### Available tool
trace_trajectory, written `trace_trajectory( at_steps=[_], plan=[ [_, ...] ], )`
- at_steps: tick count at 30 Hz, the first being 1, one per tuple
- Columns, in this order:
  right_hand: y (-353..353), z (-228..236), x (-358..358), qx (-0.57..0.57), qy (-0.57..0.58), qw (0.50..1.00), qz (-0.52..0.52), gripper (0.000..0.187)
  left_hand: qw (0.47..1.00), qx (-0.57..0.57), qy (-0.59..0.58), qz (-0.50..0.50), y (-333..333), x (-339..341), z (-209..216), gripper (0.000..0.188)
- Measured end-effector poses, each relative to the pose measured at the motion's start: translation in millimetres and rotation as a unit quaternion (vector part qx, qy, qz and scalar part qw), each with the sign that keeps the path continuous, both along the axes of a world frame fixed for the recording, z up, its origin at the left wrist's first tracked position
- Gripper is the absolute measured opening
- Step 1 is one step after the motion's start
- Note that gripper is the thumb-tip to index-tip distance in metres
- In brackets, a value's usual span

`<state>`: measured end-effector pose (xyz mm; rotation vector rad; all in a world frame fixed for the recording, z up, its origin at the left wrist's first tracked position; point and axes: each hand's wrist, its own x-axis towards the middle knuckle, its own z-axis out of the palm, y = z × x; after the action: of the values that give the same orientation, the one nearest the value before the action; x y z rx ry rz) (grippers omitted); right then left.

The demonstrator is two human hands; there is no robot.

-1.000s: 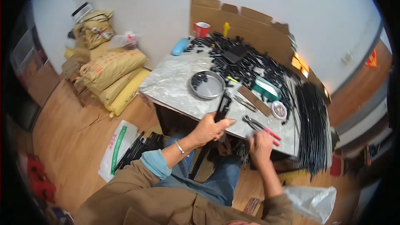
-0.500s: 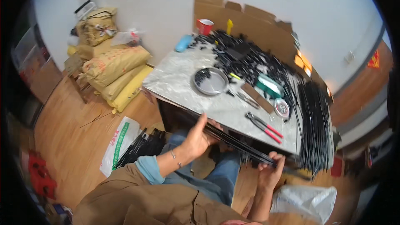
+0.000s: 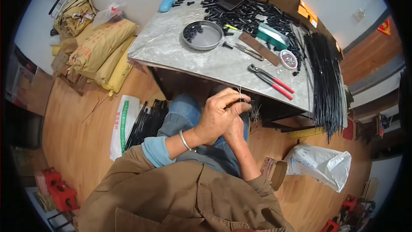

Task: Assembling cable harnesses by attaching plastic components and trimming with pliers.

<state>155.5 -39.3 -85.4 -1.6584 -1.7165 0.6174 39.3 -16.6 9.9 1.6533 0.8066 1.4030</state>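
Along the right edge of the desk [image 3: 163,45], a sheaf of long black rods [image 3: 324,81] overhangs the front. Left of centre, a round metal tray [image 3: 210,38] holds small black pieces [image 3: 192,32]. The right hand [image 3: 234,132] is tucked under the left hand [image 3: 219,114]; its fingers are hidden, so I cannot tell their grip. Red-handled pliers [image 3: 270,81] lie near the front edge. Thin strands [image 3: 239,89], pinched in the left hand's fingers, point up toward that edge.

Just behind the left hand [image 3: 221,114], a narrow, silvery bangle [image 3: 184,141] is gleaming; farther back from the grip, a light blue cuff [image 3: 158,149] is showing past the brown sleeve [image 3: 128,163]. Farthest back, a brown jacket [image 3: 171,193] is bearing a front seam [image 3: 197,184]. Blue jeans [image 3: 183,108] are showing beneath the grip.
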Motion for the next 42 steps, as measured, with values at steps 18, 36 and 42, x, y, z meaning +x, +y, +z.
trace_trajectory(
  at_steps=[18,36,42],
  plan=[
    [7,74,17,-0.121,0.468,0.860,0.163,0.008,0.937,-0.238,-0.112,-0.229,22,-30,-19,0.053],
    [12,74,-14,-0.044,0.438,0.896,0.059,0.009,0.969,-0.187,-0.134,-0.090,36,-22,-10,0.032],
    [32,72,-8,-0.088,0.458,0.881,0.076,0.010,0.884,0.197,0.323,0.274,202,-89,-12,0.019]
  ],
)
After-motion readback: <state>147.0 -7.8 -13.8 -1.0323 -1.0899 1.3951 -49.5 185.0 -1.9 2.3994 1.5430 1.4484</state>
